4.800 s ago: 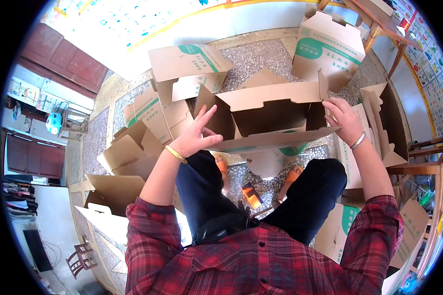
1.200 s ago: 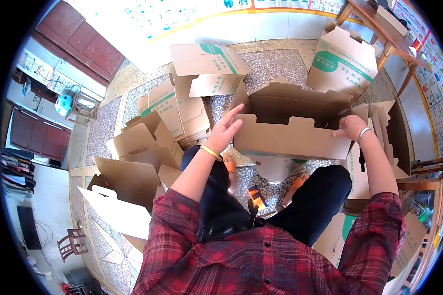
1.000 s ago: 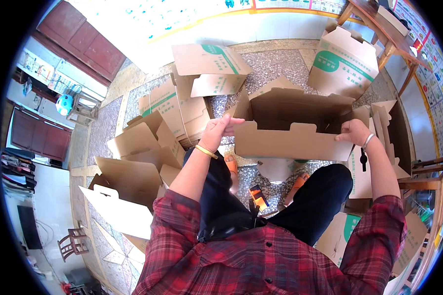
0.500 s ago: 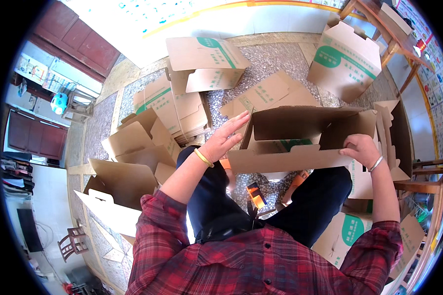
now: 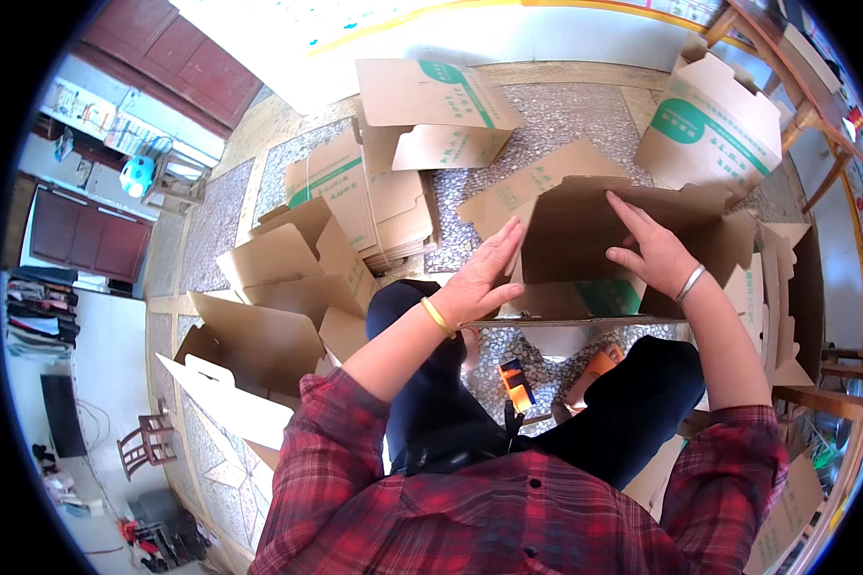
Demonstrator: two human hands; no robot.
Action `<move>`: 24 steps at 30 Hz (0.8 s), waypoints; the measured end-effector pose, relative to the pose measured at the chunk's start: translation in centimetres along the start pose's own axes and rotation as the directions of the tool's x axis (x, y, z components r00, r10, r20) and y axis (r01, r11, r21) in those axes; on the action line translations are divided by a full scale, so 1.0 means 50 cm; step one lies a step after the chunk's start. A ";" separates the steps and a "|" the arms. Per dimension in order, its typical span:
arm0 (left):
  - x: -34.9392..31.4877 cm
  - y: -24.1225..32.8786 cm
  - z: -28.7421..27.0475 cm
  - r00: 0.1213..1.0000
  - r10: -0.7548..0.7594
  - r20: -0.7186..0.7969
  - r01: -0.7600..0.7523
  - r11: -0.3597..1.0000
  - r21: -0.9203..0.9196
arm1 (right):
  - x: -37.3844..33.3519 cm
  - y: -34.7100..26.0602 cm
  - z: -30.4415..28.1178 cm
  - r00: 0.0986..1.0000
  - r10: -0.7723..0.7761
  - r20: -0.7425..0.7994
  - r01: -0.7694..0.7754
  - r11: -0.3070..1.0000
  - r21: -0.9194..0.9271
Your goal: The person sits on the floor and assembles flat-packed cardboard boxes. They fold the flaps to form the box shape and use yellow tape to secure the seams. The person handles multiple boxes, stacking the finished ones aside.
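Note:
An open brown cardboard box [image 5: 571, 240] with green print is held over my knees, its inside facing up toward me. My left hand [image 5: 478, 283], with a yellow bangle at the wrist, lies flat with straight fingers along the box's left edge. Over the opening, my right hand [image 5: 654, 251] is spread, thumb apart from the fingers, with its fingertips near the far wall. Whether those fingertips touch the cardboard I cannot tell. An orange and dark small packet [image 5: 517, 385] lies on the floor between my feet.
Flat cardboard sheets [image 5: 398, 216] are stacked ahead left, with a folded carton [image 5: 436, 96] on top. Open cartons [image 5: 259, 355] stand at my left. A carton [image 5: 710, 125] stands far right beside a wooden table [image 5: 801, 115]. More cartons [image 5: 786, 297] and a wooden chair [image 5: 834, 402] crowd my right.
My right hand has let go of the box's near flap and moved left over the opening, fingers spread. The near flap has folded down. My left hand remains at the left edge.

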State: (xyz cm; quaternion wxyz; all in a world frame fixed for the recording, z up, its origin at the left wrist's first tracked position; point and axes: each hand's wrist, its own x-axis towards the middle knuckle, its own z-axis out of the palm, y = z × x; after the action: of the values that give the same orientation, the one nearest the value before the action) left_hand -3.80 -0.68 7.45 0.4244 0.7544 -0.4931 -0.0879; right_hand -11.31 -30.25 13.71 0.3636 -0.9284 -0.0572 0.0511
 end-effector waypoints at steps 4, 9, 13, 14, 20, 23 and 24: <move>0.004 -0.011 0.002 0.987 0.038 0.158 -0.084 0.952 0.293 | 0.003 -0.010 0.028 0.998 0.051 -0.039 -0.051 0.999 -0.003; 0.028 -0.008 0.028 0.962 -0.010 0.274 -0.144 0.832 0.535 | 0.000 -0.003 0.019 0.995 0.095 0.010 -0.095 0.994 -0.054; 0.048 -0.040 0.034 0.950 -0.065 0.304 -0.146 0.771 0.620 | 0.005 0.003 0.015 0.999 0.046 0.005 -0.045 0.998 -0.047; 0.052 -0.047 0.034 0.945 -0.082 0.316 -0.141 0.771 0.621 | 0.005 0.010 -0.001 0.999 0.041 0.021 -0.041 0.999 -0.015; 0.065 -0.077 0.024 0.945 -0.183 0.271 0.047 0.895 0.443 | -0.087 -0.076 -0.064 0.957 -0.206 0.206 0.240 0.958 -0.154; 0.065 -0.086 0.039 0.994 -0.093 0.063 0.070 0.950 0.303 | -0.112 -0.056 -0.026 0.991 -0.057 0.123 0.080 0.979 -0.187; 0.067 -0.079 0.046 0.993 -0.107 0.044 0.088 0.943 0.321 | -0.117 -0.045 -0.018 0.994 -0.048 0.100 0.066 0.981 -0.180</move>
State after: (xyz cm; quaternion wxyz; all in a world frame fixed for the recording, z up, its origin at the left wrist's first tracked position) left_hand -0.75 -4.08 4.08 0.2771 0.8334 -0.4754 -0.0510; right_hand -17.13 -30.08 16.22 0.2748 -0.9524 -0.1055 0.0792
